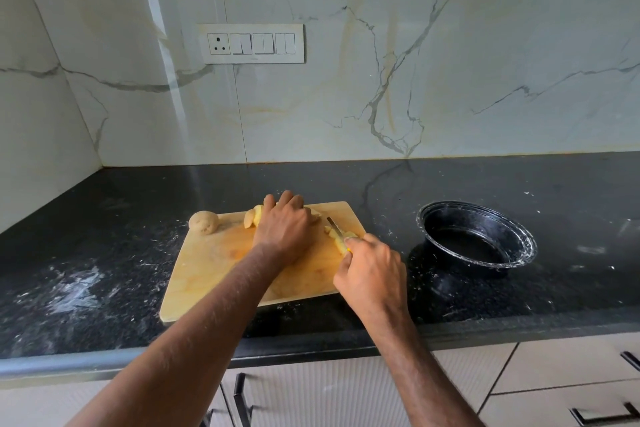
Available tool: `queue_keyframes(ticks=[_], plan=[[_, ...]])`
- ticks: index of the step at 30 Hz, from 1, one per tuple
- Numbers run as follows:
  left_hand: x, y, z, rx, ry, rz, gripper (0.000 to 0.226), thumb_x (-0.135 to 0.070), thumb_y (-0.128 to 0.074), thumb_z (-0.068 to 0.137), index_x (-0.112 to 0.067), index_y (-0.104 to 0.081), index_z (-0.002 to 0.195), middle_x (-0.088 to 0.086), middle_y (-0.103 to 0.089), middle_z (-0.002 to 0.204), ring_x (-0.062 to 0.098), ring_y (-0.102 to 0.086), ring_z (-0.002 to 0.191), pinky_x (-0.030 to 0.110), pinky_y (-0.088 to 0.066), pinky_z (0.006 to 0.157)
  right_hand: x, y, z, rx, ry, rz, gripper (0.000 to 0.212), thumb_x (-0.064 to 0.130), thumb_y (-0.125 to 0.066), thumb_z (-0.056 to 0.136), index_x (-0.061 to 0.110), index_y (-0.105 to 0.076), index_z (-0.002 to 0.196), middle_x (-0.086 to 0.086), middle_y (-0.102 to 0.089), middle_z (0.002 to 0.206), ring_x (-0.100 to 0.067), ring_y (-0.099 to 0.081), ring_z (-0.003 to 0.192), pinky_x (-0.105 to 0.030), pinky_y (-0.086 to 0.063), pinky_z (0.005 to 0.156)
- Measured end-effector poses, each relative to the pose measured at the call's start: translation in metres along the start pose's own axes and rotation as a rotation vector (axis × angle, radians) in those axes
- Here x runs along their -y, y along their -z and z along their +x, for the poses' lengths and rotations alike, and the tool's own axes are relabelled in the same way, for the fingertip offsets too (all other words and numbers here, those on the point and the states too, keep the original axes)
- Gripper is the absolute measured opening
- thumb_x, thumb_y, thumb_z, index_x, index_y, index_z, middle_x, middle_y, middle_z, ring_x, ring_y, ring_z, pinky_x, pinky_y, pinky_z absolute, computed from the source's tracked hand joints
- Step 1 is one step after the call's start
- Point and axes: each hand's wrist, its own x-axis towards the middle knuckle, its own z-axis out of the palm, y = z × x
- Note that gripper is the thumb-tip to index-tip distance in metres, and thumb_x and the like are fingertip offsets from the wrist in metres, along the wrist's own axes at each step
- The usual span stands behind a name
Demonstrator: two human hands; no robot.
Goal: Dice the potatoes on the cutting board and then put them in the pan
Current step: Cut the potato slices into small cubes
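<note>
Two hands work over the wooden cutting board (221, 274) on the black counter (104, 253). The left hand (282, 229) lies knuckles-up with fingers curled over a clump of peeled potato pieces (251, 217), which poke out from under it on its outer side. The right hand (372, 272) is closed round a yellow-handled knife (337, 230); the blade points away from the person, its tip between the two hands, and a few cut potato chunks (337, 241) lie against it just ahead of the right knuckles. One whole unpeeled potato (204, 222) sits at the board's far corner, beyond and outside the left hand. Well out past the right hand stands the black pan (478, 239), nothing in it. Pale scraps speckle the counter around both.
</note>
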Motion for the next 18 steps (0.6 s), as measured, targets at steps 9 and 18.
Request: queue_keyframes(ticks=[9, 18], plan=[[0.036, -0.001, -0.036, -0.030, 0.296, -0.642, 0.036, -0.033, -0.051, 0.102, -0.015, -0.065, 0.075, -0.004, -0.059, 0.074, 0.017, -0.052, 0.075, 0.043, -0.037, 0.082, 0.004, 0.000, -0.003, -0.005, 0.056, -0.014, 0.019, 0.024, -0.065, 0.086, 0.021, -0.077, 0.100, 0.001, -0.074, 0.091, -0.025, -0.071, 0.075, -0.032, -0.055, 0.065], [0.067, -0.015, -0.063, -0.050, 0.281, -0.645, 0.039, -0.037, -0.056, 0.094, -0.016, -0.059, 0.062, -0.004, -0.060, 0.067, 0.018, -0.055, 0.071, 0.049, -0.048, 0.082, 0.015, 0.006, -0.007, 0.081, 0.062, -0.118, 0.023, 0.033, -0.057, 0.096, 0.016, -0.071, 0.101, -0.006, -0.072, 0.087, -0.028, -0.070, 0.081, -0.032, -0.049, 0.063]])
